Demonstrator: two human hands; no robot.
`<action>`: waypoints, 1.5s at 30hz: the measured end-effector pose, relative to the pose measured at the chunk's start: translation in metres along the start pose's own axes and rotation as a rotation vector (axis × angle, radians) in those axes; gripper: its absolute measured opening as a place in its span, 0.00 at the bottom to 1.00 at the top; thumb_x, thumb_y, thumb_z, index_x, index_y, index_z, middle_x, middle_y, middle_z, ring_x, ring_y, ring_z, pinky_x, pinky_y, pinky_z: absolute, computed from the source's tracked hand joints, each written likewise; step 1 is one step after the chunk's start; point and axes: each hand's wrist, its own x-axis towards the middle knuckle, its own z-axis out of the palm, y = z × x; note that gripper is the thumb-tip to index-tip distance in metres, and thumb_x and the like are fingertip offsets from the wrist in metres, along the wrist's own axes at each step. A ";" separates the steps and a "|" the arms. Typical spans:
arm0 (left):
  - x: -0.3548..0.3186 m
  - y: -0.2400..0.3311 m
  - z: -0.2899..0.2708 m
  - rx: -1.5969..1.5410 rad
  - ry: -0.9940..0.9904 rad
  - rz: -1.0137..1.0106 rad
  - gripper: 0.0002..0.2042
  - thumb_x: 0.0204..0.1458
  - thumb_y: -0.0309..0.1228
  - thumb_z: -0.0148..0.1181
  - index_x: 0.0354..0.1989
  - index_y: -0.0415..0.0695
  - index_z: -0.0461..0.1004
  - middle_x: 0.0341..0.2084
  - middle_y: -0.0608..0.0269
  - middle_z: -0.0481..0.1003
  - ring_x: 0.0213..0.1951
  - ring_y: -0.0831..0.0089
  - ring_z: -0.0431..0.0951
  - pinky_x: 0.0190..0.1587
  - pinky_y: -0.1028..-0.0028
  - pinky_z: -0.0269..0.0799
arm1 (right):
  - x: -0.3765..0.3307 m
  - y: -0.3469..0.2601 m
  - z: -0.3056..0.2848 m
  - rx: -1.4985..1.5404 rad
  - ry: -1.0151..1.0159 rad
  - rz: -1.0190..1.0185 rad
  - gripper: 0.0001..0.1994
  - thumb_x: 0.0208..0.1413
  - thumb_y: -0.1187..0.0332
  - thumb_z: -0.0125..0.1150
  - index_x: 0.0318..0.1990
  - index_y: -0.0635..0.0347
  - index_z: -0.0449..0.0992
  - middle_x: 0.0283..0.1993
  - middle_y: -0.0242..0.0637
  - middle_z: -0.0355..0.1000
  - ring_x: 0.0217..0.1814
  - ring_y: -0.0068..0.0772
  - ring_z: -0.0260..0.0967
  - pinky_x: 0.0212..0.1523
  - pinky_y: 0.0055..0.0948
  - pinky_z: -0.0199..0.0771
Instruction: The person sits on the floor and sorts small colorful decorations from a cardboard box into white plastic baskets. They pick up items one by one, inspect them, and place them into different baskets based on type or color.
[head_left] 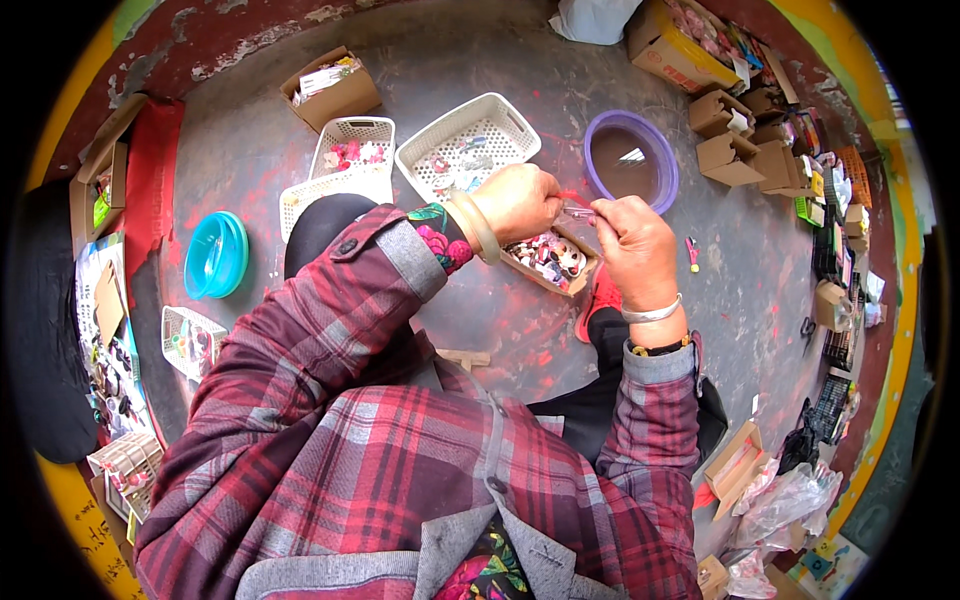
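My left hand [517, 207] is closed, its fingertips pinched together; what they hold is hidden. Opposite it, my right hand [638, 252] pinches the end of a small, thin, shiny piece [578, 212] that is partly clear and pinkish. The piece lies in the gap between the two hands, too small to name. Just beneath them, a cardboard box [575, 290] holds many small red, white and black pieces [552, 256]. A white perforated basket [415, 152] with a few small items stands beyond my left hand.
Past my right hand is a purple basin [672, 180] of dark water. More white baskets [293, 206] and teal basins [215, 255] stand to the left. A cardboard box [350, 97] sits farther back. Boxes and crates [835, 250] line the right wall. My red shoe [598, 302] is beside the cardboard box.
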 end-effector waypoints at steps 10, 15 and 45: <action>-0.002 0.002 0.003 0.059 -0.038 0.049 0.11 0.45 0.31 0.52 0.31 0.38 0.76 0.22 0.45 0.74 0.28 0.53 0.76 0.35 0.64 0.71 | 0.000 -0.010 0.013 -0.019 -0.005 -0.025 0.07 0.42 0.77 0.55 0.31 0.59 0.73 0.26 0.40 0.67 0.30 0.42 0.67 0.30 0.35 0.68; -0.001 0.001 0.001 0.029 -0.034 0.039 0.11 0.45 0.31 0.51 0.31 0.38 0.76 0.23 0.45 0.74 0.28 0.54 0.76 0.34 0.64 0.71 | 0.001 -0.001 0.011 0.192 -0.029 0.079 0.07 0.41 0.78 0.56 0.31 0.59 0.73 0.26 0.39 0.68 0.28 0.40 0.68 0.29 0.31 0.68; 0.000 -0.001 0.003 0.009 -0.080 0.055 0.11 0.47 0.32 0.51 0.33 0.39 0.76 0.24 0.47 0.75 0.29 0.56 0.76 0.34 0.65 0.71 | 0.000 -0.004 0.015 0.081 -0.085 0.031 0.05 0.41 0.75 0.59 0.29 0.59 0.75 0.27 0.37 0.69 0.28 0.38 0.68 0.29 0.30 0.68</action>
